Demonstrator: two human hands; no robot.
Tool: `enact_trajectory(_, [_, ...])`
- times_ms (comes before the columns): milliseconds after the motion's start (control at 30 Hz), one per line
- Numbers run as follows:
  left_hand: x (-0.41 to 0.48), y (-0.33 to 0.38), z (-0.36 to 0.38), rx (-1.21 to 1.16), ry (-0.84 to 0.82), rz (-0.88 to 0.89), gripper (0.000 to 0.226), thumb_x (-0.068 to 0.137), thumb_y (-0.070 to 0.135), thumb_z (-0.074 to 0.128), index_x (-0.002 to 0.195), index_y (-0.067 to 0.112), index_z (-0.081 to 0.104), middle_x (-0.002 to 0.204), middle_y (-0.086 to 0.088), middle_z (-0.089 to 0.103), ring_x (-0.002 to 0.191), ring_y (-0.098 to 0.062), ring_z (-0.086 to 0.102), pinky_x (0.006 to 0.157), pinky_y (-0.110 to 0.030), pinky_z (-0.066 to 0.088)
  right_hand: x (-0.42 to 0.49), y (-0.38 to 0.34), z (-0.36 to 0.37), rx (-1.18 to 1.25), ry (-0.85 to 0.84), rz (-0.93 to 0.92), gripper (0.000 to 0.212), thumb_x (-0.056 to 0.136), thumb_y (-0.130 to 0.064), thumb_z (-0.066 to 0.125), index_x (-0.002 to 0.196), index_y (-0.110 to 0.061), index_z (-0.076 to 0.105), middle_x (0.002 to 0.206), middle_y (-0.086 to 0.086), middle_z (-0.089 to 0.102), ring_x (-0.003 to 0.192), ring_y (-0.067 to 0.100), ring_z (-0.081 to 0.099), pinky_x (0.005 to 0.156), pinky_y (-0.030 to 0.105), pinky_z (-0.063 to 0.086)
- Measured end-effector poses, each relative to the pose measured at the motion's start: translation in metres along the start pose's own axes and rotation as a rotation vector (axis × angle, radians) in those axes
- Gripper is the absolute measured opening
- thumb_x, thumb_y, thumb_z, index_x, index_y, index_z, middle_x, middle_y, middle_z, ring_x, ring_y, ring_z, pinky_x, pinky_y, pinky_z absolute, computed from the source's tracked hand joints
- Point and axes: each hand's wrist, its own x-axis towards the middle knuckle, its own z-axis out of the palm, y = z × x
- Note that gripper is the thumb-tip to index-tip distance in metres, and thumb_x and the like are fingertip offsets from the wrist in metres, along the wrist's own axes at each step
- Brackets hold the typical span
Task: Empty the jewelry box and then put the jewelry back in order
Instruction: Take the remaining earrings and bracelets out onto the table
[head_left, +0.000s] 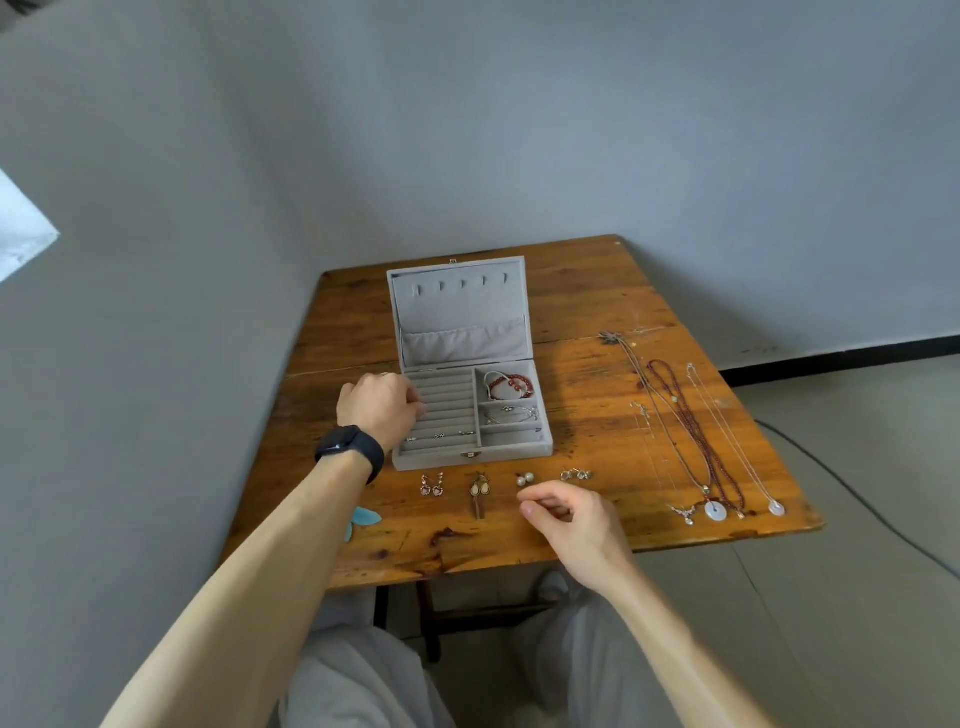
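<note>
Wooden table (597, 312), with an open grey jewelry box (519, 452) at its middle. Left hand (379, 410) curled over the box's ring rows, grip hidden. Right hand (571, 514) before the box, fingertips pressed together, anything pinched too small to tell. Necklaces (693, 436) laid out well right. Pearl earrings (524, 479) just beyond the right fingertips.

Soft, even daylight, a faint sheen on the worktop (597, 291), sharp centre, wide-angle bending at the edges.

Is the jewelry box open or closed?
Open: the jewelry box has its lid standing up at the back, and bracelets show inside.
</note>
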Motion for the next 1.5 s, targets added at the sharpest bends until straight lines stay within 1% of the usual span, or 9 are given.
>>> enact_trajectory(133, [-0.029, -0.011, -0.011, -0.315, 0.107, -0.051, 0.008, 0.092, 0.038, 0.069, 0.096, 0.031, 0.072, 0.094, 0.011, 0.069, 0.087, -0.01, 0.064, 0.077, -0.035, 0.057, -0.001, 0.001, 0.003, -0.025, 0.008, -0.011, 0.011, 0.093, -0.034, 0.069, 0.097, -0.042, 0.073, 0.097, -0.037, 0.067, 0.097, -0.011, 0.062, 0.074, 0.002, 0.046])
enact_trajectory(267, [-0.085, -0.021, -0.003, -0.498, 0.134, -0.033, 0.006, 0.087, 0.04, 0.073, 0.092, 0.037, 0.071, 0.091, 0.021, 0.066, 0.085, 0.002, 0.062, 0.07, -0.016, 0.05, -0.005, 0.0, 0.007, -0.058, 0.016, -0.026, 0.011, 0.094, -0.031, 0.068, 0.098, -0.041, 0.071, 0.098, -0.036, 0.067, 0.098, -0.011, 0.061, 0.073, 0.001, 0.045])
enact_trajectory(433, [-0.145, -0.031, 0.027, -0.482, 0.009, -0.037, 0.006, 0.088, 0.04, 0.071, 0.094, 0.04, 0.072, 0.096, 0.024, 0.066, 0.091, 0.005, 0.06, 0.081, -0.023, 0.053, -0.011, -0.011, 0.02, -0.166, -0.011, -0.041, 0.015, 0.094, -0.034, 0.067, 0.104, -0.043, 0.062, 0.092, -0.026, 0.069, 0.09, -0.006, 0.063, 0.068, 0.007, 0.044])
enact_trajectory(567, [-0.159, -0.03, 0.043, -0.497, -0.001, -0.074, 0.008, 0.087, 0.04, 0.073, 0.095, 0.038, 0.074, 0.1, 0.024, 0.061, 0.091, 0.005, 0.058, 0.082, -0.021, 0.052, -0.012, -0.025, 0.042, -0.282, -0.015, -0.118, 0.011, 0.095, -0.04, 0.064, 0.106, -0.039, 0.063, 0.094, -0.026, 0.068, 0.094, -0.003, 0.057, 0.079, 0.013, 0.037])
enact_trajectory(733, [-0.158, -0.028, 0.05, -0.512, -0.025, -0.107, 0.01, 0.084, 0.042, 0.074, 0.093, 0.037, 0.076, 0.104, 0.02, 0.054, 0.091, 0.002, 0.055, 0.083, -0.024, 0.05, -0.009, -0.042, 0.07, -0.375, -0.043, -0.18, 0.011, 0.093, -0.044, 0.065, 0.101, -0.042, 0.072, 0.099, -0.025, 0.066, 0.097, 0.008, 0.053, 0.082, 0.035, 0.044])
enact_trajectory(900, [-0.161, -0.034, 0.054, -0.58, -0.014, -0.1, 0.013, 0.083, 0.041, 0.076, 0.095, 0.038, 0.077, 0.103, 0.021, 0.053, 0.095, 0.003, 0.053, 0.082, -0.019, 0.043, -0.005, -0.046, 0.081, -0.481, -0.025, -0.131, 0.016, 0.092, -0.055, 0.061, 0.103, -0.05, 0.071, 0.101, -0.027, 0.058, 0.097, 0.005, 0.043, 0.077, 0.034, 0.028])
enact_trajectory(1067, [-0.164, -0.034, 0.056, -0.605, 0.021, -0.104, 0.015, 0.083, 0.042, 0.077, 0.096, 0.035, 0.078, 0.104, 0.018, 0.056, 0.096, 0.001, 0.055, 0.083, -0.023, 0.049, -0.006, -0.043, 0.078, -0.437, -0.018, -0.133, 0.022, 0.091, -0.054, 0.063, 0.11, -0.047, 0.071, 0.101, -0.028, 0.06, 0.099, 0.004, 0.047, 0.079, 0.033, 0.029])
enact_trajectory(1267, [-0.165, -0.035, 0.055, -0.592, 0.014, -0.093, 0.018, 0.083, 0.042, 0.077, 0.099, 0.034, 0.078, 0.106, 0.017, 0.056, 0.097, 0.001, 0.054, 0.085, -0.023, 0.048, -0.007, -0.043, 0.073, -0.39, -0.039, -0.144, 0.018, 0.088, -0.045, 0.071, 0.106, -0.043, 0.072, 0.094, -0.027, 0.062, 0.099, 0.007, 0.054, 0.087, 0.037, 0.044])
enact_trajectory(1500, [-0.162, -0.032, 0.055, -0.544, 0.01, -0.1, 0.018, 0.084, 0.043, 0.075, 0.1, 0.035, 0.077, 0.107, 0.018, 0.055, 0.098, 0.001, 0.053, 0.084, -0.021, 0.045, -0.008, -0.041, 0.08, -0.443, 0.013, -0.15, 0.009, 0.087, -0.05, 0.069, 0.095, -0.048, 0.073, 0.094, -0.027, 0.059, 0.095, 0.006, 0.048, 0.077, 0.033, 0.03])
